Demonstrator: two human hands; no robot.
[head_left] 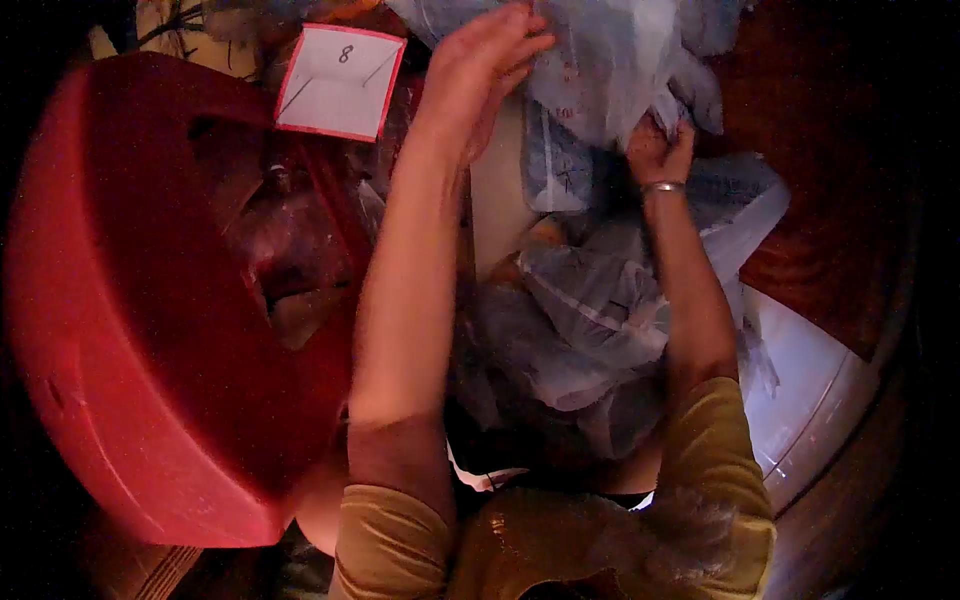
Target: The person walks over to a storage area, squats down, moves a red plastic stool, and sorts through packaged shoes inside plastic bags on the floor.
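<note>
My right hand [662,155], with a metal bracelet at its wrist, is closed on the lower edge of a pale translucent plastic bag [600,75] at the top of the view. Beside that bag, on its left, my left hand [490,70] is raised with its fingers stretched out and slightly blurred; nothing shows in it. More crumpled plastic bags [590,310] lie below, between my forearms. A blue-grey packet [555,165] with dark print sits just under the raised bag.
A large red plastic bin [150,330] stands at the left, with clear plastic wrapping [290,230] in its opening. Above it is a white card [342,80] with a pink border and the number 8. Reddish-brown wood [820,180] and a white tiled surface [805,370] are on the right.
</note>
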